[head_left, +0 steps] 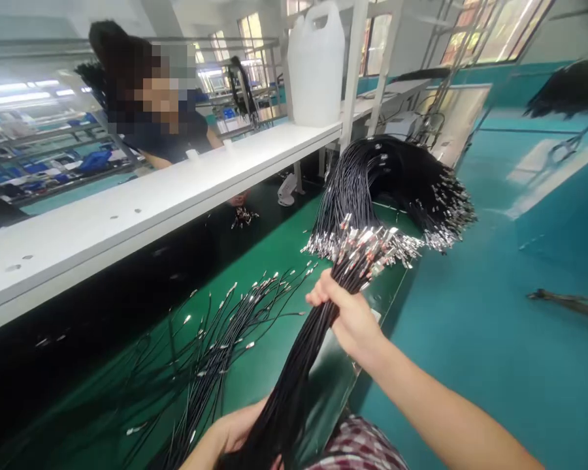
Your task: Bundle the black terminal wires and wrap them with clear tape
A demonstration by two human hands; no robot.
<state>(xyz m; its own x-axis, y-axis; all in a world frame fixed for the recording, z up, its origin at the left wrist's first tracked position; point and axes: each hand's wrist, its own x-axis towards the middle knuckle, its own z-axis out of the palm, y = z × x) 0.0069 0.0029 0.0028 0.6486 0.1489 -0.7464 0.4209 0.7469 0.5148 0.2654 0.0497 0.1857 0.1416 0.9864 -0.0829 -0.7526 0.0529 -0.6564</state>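
Observation:
A thick bundle of black cables [306, 339] slants over the green bench top, its metal connector ends fanned out at the upper end. Just below those ends, my right hand [347, 307] is wrapped round the bundle. Lower down, my left hand [240, 424] lies against the same bundle, its fingers mostly hidden under the cables. To the left, loose black cables [225, 346] are spread on the green surface with their metal tips scattered. Beyond my right hand, a large looped heap of black cables [372, 170] rests on the bench, its connector ends facing me.
A white shelf [127, 196] runs above the far side of the bench, with a white plastic jug [316, 72] on it. Across the shelf a co-worker [166, 137] stands; a hand [238, 199] shows under it beside connector ends. The bench edge drops to a teal floor [470, 326] at right.

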